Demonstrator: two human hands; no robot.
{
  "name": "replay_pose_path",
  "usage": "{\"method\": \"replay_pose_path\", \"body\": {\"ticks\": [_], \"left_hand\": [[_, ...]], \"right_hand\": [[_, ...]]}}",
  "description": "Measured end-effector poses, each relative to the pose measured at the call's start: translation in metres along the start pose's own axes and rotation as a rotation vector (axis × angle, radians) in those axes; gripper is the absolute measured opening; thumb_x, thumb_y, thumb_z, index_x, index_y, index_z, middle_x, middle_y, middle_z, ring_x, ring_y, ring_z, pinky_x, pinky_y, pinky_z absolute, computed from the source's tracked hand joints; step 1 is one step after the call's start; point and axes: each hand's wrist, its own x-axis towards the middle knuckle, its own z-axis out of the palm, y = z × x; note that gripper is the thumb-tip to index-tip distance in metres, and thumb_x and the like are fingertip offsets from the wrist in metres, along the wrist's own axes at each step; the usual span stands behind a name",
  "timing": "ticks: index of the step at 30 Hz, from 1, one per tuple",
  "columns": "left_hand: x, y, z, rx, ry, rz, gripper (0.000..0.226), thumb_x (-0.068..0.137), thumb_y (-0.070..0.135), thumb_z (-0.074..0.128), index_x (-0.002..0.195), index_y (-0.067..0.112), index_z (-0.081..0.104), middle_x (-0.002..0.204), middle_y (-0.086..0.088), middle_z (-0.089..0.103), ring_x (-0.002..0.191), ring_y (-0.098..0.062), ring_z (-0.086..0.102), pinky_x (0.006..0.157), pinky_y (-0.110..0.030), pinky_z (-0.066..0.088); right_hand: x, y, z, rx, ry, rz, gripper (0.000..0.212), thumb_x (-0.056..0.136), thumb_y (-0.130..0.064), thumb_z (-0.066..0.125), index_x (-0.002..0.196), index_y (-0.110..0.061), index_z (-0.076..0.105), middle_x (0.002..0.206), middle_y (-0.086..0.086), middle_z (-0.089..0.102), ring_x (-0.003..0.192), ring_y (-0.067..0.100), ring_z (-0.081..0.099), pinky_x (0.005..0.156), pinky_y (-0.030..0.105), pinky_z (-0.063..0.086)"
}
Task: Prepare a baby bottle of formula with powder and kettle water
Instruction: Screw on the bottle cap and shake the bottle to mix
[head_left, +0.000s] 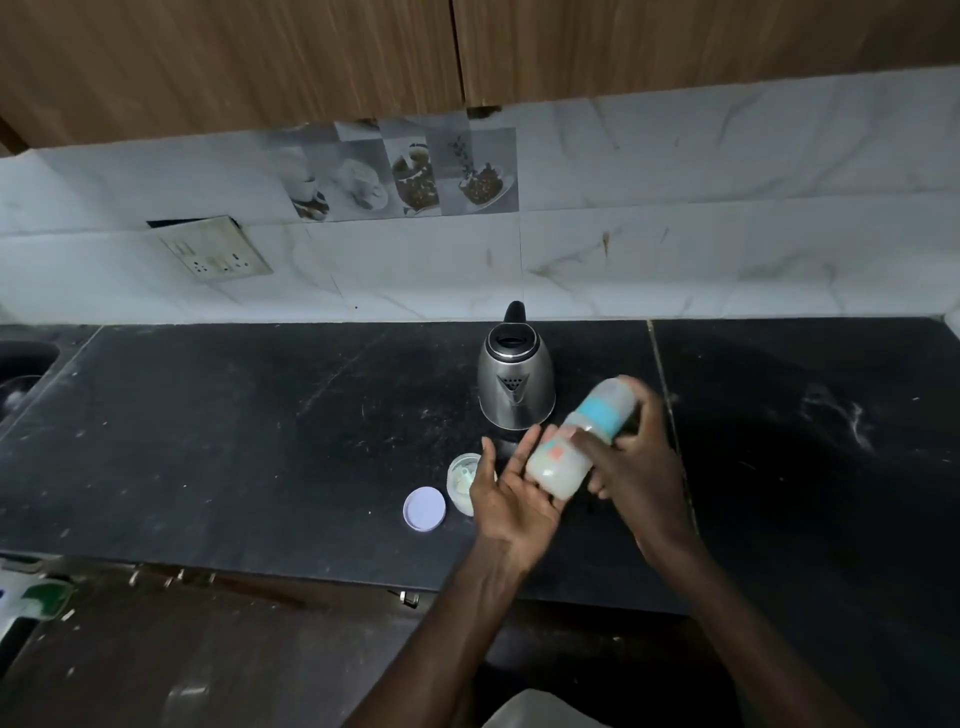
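Observation:
A baby bottle (563, 465) with milky liquid, a blue collar and a clear cap is tilted above the black counter, cap pointing up and to the right. My right hand (641, 467) grips it around the middle, thumb across the front. My left hand (511, 499) lies palm up with straight fingers against the bottle's base end. The bottle is motion-blurred. Just behind the hands stands a steel kettle (517, 387) with a black lid and handle. An open powder container (461, 480) with a scoop inside sits left of my left hand, its pale round lid (425, 508) lying flat beside it.
The black stone counter (234, 441) runs wide to both sides, with a sink edge (26, 364) at the far left. A marble backsplash with a wall socket plate (215, 249) rises behind. Wooden cabinets hang overhead.

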Motion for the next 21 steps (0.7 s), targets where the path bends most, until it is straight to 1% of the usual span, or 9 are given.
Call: {"method": "replay_pose_path", "body": {"ticks": [3,5,7,10,12,14,17,19,21], "left_hand": [[0.003,0.004,0.001,0.054,0.002,0.027,0.071,0.098,0.065,0.047,0.139,0.010,0.063,0.142,-0.010,0.065,0.136,-0.029,0.058,0.123,-0.047,0.033],[0.001,0.002,0.001,0.035,0.025,0.020,0.072,0.097,0.065,0.049,0.140,0.009,0.063,0.140,-0.010,0.067,0.130,-0.029,0.062,0.122,-0.047,0.035],[0.001,-0.005,0.002,0.027,0.014,0.014,0.073,0.094,0.063,0.055,0.139,0.006,0.063,0.144,-0.016,0.063,0.135,-0.035,0.058,0.123,-0.052,0.034],[-0.002,-0.010,0.014,0.013,-0.017,0.007,0.074,0.094,0.063,0.056,0.140,0.005,0.061,0.146,-0.019,0.060,0.141,-0.040,0.051,0.124,-0.054,0.031],[-0.003,-0.012,0.017,-0.013,-0.035,0.016,0.072,0.093,0.064,0.057,0.139,0.008,0.063,0.144,-0.015,0.063,0.139,-0.040,0.053,0.112,-0.049,0.042],[-0.003,-0.013,0.015,-0.054,-0.041,0.022,0.072,0.092,0.065,0.057,0.138,0.011,0.064,0.144,-0.016,0.063,0.133,-0.042,0.058,0.090,-0.041,0.046],[-0.007,-0.011,0.020,-0.048,-0.053,0.025,0.069,0.094,0.067,0.052,0.134,0.013,0.067,0.141,-0.018,0.064,0.102,-0.038,0.069,0.068,-0.037,0.047],[-0.009,-0.008,0.026,-0.039,-0.071,0.016,0.068,0.093,0.067,0.052,0.132,0.013,0.068,0.141,-0.018,0.064,0.094,-0.037,0.067,0.062,-0.035,0.044],[-0.011,-0.006,0.035,-0.025,-0.108,-0.002,0.067,0.092,0.067,0.053,0.130,0.014,0.069,0.132,-0.019,0.069,0.092,-0.036,0.065,0.062,-0.034,0.043]], "right_hand": [[0.010,-0.002,-0.011,0.144,0.279,0.028,0.068,0.090,-0.036,0.082,0.143,-0.036,0.039,0.104,0.008,0.074,0.066,0.017,0.069,0.049,0.025,0.054],[0.006,-0.004,-0.008,0.040,0.154,0.024,0.070,0.089,-0.040,0.082,0.143,-0.038,0.038,0.097,0.009,0.076,0.060,0.016,0.069,0.051,0.027,0.054],[-0.004,0.003,-0.004,-0.074,-0.021,0.009,0.072,0.086,-0.041,0.084,0.142,-0.046,0.039,0.086,0.006,0.077,0.058,0.014,0.070,0.053,0.028,0.056],[-0.014,0.009,0.000,-0.074,-0.035,0.010,0.083,0.083,-0.041,0.087,0.146,-0.054,0.034,0.104,0.000,0.076,0.083,0.010,0.077,0.069,0.036,0.065],[-0.021,0.014,0.003,-0.077,-0.133,-0.002,0.091,0.084,-0.039,0.087,0.150,-0.058,0.027,0.125,-0.002,0.072,0.101,0.012,0.076,0.083,0.045,0.066],[-0.027,0.014,0.000,-0.085,-0.250,-0.038,0.095,0.087,-0.037,0.086,0.153,-0.060,0.022,0.138,-0.005,0.067,0.112,0.013,0.073,0.089,0.046,0.065],[-0.018,0.007,-0.015,-0.078,-0.378,-0.076,0.092,0.090,-0.029,0.085,0.153,-0.056,0.024,0.127,-0.002,0.073,0.099,0.014,0.078,0.078,0.034,0.065],[-0.010,0.003,-0.021,-0.082,-0.395,-0.079,0.092,0.089,-0.026,0.085,0.155,-0.050,0.024,0.121,0.001,0.074,0.090,0.015,0.079,0.069,0.029,0.063],[-0.007,-0.001,-0.020,-0.106,-0.378,-0.093,0.094,0.088,-0.023,0.086,0.155,-0.044,0.024,0.113,0.003,0.077,0.084,0.016,0.079,0.065,0.027,0.062]]}}
